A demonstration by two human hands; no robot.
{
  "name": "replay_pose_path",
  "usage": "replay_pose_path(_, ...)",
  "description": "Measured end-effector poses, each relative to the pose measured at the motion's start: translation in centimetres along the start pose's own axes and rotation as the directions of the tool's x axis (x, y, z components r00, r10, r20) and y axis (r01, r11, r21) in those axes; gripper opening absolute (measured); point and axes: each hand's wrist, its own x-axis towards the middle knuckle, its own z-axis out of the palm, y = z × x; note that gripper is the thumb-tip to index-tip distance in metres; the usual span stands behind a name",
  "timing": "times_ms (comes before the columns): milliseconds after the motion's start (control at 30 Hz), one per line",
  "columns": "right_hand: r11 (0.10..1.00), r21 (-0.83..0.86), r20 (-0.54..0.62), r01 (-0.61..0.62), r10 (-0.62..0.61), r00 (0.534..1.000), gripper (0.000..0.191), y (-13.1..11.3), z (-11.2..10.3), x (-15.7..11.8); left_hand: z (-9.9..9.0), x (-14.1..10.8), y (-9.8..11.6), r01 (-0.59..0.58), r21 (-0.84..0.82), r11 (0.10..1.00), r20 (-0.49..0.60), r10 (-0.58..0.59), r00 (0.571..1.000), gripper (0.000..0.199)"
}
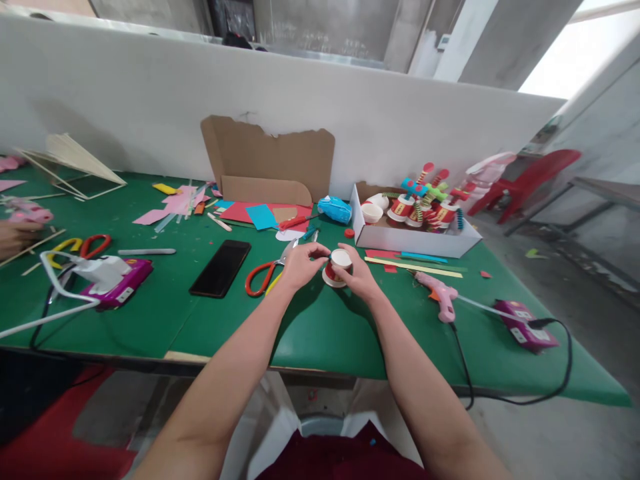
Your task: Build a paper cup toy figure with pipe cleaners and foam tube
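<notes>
A small red and white paper cup (342, 258) stands upside down on the green table, its wide rim at the bottom. My right hand (359, 275) wraps round the right side of the cup, thumb across its front. On the other side, my left hand (303, 264) pinches a small dark piece against the cup's upper left side; the fingers hide most of that piece. Orange-handled scissors (260, 279) lie just left of my left hand, their blades partly behind it. Close beyond my right hand rests a red bottle cap (349, 233).
A white box (415, 245) holds several decorated cups. A pink glue gun (440, 293) and purple power strip (525, 325) lie right, with a trailing cord. A black phone (221, 268), coloured paper (243, 212) and another power strip (118, 283) lie left. Another person's hand (19, 239) is far left.
</notes>
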Motion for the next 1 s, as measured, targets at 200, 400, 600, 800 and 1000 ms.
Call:
replay_pose_path(200, 1.000, 0.004, -0.004, -0.001, 0.001, 1.000, 0.062, 0.0, 0.0, 0.0, 0.0, 0.0, -0.1, -0.002, 0.007, 1.000, 0.009, 0.002, 1.000, 0.013)
replay_pose_path(400, 1.000, -0.005, 0.004, 0.002, -0.002, 1.000, 0.064, 0.1, 0.0, 0.0, 0.0, 0.1, -0.4, -0.017, -0.011, 1.000, 0.008, 0.017, 1.000, 0.014)
replay_pose_path(600, 1.000, -0.019, 0.013, -0.004, 0.004, 1.000, 0.066, -0.6, 0.0, -0.1, -0.3, 0.1, -0.6, -0.070, -0.031, 0.997, 0.042, 0.071, 0.997, 0.019)
replay_pose_path(800, 1.000, 0.013, -0.007, -0.028, 0.028, 1.000, 0.075, -1.5, 0.0, -0.4, -1.7, 0.3, -1.3, -0.041, -0.088, 0.995, 0.020, 0.043, 0.999, 0.023)
replay_pose_path(1000, 0.987, 0.142, -0.114, -0.070, 0.087, 0.990, 0.064, -0.8, -0.7, -0.3, -3.2, 0.9, -2.6, 0.135, -0.081, 0.987, -0.318, -0.154, 0.936, 0.023)
